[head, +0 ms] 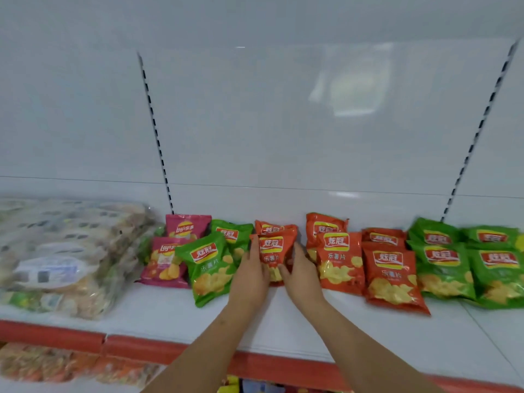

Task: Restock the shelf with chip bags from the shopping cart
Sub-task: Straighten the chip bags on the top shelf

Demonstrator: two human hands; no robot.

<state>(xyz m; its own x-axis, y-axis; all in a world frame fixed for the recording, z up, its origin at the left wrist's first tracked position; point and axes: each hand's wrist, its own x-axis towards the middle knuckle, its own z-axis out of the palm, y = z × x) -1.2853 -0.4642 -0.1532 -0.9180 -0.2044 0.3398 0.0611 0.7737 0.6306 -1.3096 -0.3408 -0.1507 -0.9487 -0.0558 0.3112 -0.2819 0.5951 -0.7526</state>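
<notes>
- Orange chip bag (272,252): stood upright on the white shelf (283,330), near the middle of the row and close to the back panel, held from both sides.
- Left hand (250,276): fingers lay along the bag's left edge, thumb curled onto its lower front; the hand was grasping the bag.
- Right hand (301,275): fingers ran up the bag's right edge, thumb pressed on the lower front; it too was grasping the bag.
- A second orange bag (268,227) stood directly behind the held one, touching it, only its top showing.
- To the left: a green chip bag (208,269) leaned just beside the left hand, another green bag (232,234) behind it, and two pink bags (170,259) further left, one behind the other.
- To the right: a group of orange bags (340,260) stood just beside the right hand, in two files, the front right one (392,279) tilted forward.
- Far right: green bags (445,268) in two files, reaching the frame edge.
- Far left: a large clear-wrapped bundle of packets (65,256) lay on the shelf, blurred; contents could not be read.
- Shelf front carried a red edge strip (136,347); blurred goods showed on the level below.
</notes>
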